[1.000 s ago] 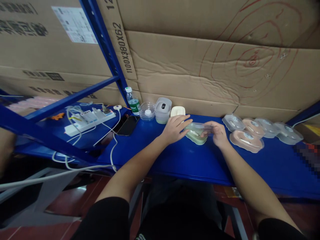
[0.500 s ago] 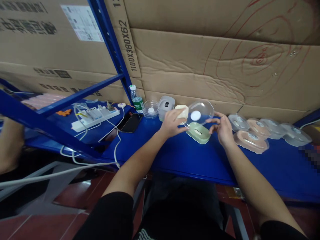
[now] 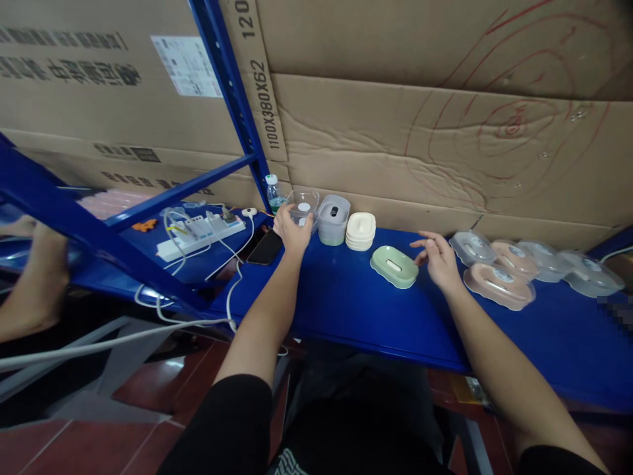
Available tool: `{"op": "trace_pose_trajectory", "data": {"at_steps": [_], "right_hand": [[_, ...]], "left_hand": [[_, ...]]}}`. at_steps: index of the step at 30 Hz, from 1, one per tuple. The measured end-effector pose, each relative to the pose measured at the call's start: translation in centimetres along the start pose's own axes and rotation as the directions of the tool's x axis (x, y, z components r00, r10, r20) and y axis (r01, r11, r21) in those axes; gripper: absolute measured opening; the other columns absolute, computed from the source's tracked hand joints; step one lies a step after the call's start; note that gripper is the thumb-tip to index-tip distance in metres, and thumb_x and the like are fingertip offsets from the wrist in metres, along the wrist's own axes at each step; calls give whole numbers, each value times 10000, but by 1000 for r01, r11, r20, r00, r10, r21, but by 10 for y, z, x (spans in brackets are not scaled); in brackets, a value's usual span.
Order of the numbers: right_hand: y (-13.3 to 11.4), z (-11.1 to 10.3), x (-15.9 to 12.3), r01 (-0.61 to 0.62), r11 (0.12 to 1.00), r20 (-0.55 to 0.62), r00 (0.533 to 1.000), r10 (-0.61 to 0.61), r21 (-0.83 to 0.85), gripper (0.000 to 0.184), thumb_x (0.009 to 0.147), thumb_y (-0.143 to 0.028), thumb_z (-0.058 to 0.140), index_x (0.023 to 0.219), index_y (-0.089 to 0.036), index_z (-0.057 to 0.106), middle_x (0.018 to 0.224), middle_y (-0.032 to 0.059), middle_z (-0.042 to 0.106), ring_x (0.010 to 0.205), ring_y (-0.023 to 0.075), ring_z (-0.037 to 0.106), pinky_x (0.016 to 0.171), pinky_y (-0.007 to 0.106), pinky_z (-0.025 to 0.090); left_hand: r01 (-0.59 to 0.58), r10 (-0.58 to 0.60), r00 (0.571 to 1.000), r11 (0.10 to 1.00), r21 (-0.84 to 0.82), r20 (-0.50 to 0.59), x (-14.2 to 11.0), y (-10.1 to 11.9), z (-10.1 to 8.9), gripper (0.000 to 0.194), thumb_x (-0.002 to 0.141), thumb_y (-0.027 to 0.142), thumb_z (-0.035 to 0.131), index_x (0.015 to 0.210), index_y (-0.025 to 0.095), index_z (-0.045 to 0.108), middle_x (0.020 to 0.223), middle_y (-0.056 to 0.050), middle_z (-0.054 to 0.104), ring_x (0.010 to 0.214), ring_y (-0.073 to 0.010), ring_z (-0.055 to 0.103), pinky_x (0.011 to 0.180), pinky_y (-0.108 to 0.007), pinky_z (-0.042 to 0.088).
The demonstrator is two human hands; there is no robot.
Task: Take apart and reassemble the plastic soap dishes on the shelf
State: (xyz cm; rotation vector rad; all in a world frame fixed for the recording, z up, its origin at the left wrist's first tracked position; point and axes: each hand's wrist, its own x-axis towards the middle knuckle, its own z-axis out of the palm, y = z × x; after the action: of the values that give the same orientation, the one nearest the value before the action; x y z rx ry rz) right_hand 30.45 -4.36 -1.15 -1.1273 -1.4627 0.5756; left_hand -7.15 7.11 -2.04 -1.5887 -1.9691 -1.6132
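Observation:
My left hand [image 3: 295,231] is at the back left, its fingers closed on the side of a clear plastic lid [image 3: 310,197] with a round white sticker. That lid is over the stack of clear lids [image 3: 310,225], and whether they touch I cannot tell. My right hand [image 3: 438,259] hovers, fingers apart and holding nothing, just right of a pale green oval box [image 3: 394,266] on the blue shelf. Right of the left hand stand a grey stack of containers [image 3: 333,221] with a dark slot on top and a stack of cream pieces [image 3: 361,231].
Several lidded grey and pink boxes [image 3: 499,284] stand at the right. A water bottle [image 3: 272,187], a black phone [image 3: 265,248] and a power strip [image 3: 198,237] with cables lie left, by a blue post [image 3: 232,86]. Cardboard [image 3: 356,125] stands behind. Another person's arm [image 3: 42,277] is at far left.
My left hand has carried the clear lid left, from above the green box to the clear stack. The cream stack is now uncovered to view. My right hand stays near the green box.

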Motion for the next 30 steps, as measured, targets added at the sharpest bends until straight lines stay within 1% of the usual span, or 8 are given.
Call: {"op": "trace_pose_trajectory", "data": {"at_steps": [6,11,15,19,22,24,27,30], "right_hand": [[3,-3,-2,106,957,114,990,-78,-271,504,993,-629,544,1301,-242,647,1092,89,777,815,235,745,778,414,606],[1,1,-5,305,829,409,907,-103,-468,609,925,-652,636,1373,-239,653,1339,137,694,1254,356,644,1101,552,493],[11,2,-9,352,764,567,823,21,-540,846,811,-738,720,1488,-251,581,1582,171,500,1441,442,484,1185,626,396],[21,2,-10,338,747,560,827,55,-573,891,805,-689,755,1544,-254,513,1645,190,403,1480,454,442,1183,638,400],[19,4,-10,334,773,550,835,22,-538,849,815,-590,787,1545,-268,499,1613,178,440,1452,427,486,1177,627,421],[13,7,-10,354,803,556,831,-35,-479,826,820,-536,797,1539,-266,495,1576,173,479,1435,410,507,1176,622,426],[3,11,-12,397,843,544,825,-154,-363,790,828,-475,804,1526,-269,497,1534,167,515,1413,391,527,1167,619,437],[-6,15,-14,419,867,526,818,-232,-270,768,830,-458,819,1513,-297,508,1506,153,536,1393,381,541,1156,618,447]], "left_hand": [[135,-140,977,990,43,158,0,-2,5,530,834,414,737,1325,249,623,1613,-146,462,1499,-370,415,1226,-587,323],[151,-149,984,988,-17,95,1,-2,4,429,884,413,692,1275,242,643,1559,-141,514,1479,-355,426,1227,-571,318],[25,-25,1000,993,-113,6,-4,9,1,408,875,337,685,1261,218,627,1468,-154,581,1421,-332,480,1212,-524,341],[-240,236,971,950,-201,-41,-18,31,-3,371,895,365,652,1229,206,621,1389,-157,630,1354,-320,536,1171,-527,383],[-463,500,865,820,-336,29,-37,53,-7,403,904,455,658,1219,205,623,1302,-153,681,1274,-316,608,1126,-540,434],[-561,673,732,685,-464,108,-53,68,-10,523,873,552,700,1252,200,624,1263,-153,701,1228,-318,646,1079,-534,484],[-586,825,521,531,-612,218,-74,85,-11,758,788,692,760,1346,202,614,1319,-168,682,1256,-328,645,1080,-531,508],[-562,852,425,513,-648,306,-84,92,-9,864,742,730,788,1405,207,600,1424,-186,624,1332,-347,597,1140,-548,474]]}}
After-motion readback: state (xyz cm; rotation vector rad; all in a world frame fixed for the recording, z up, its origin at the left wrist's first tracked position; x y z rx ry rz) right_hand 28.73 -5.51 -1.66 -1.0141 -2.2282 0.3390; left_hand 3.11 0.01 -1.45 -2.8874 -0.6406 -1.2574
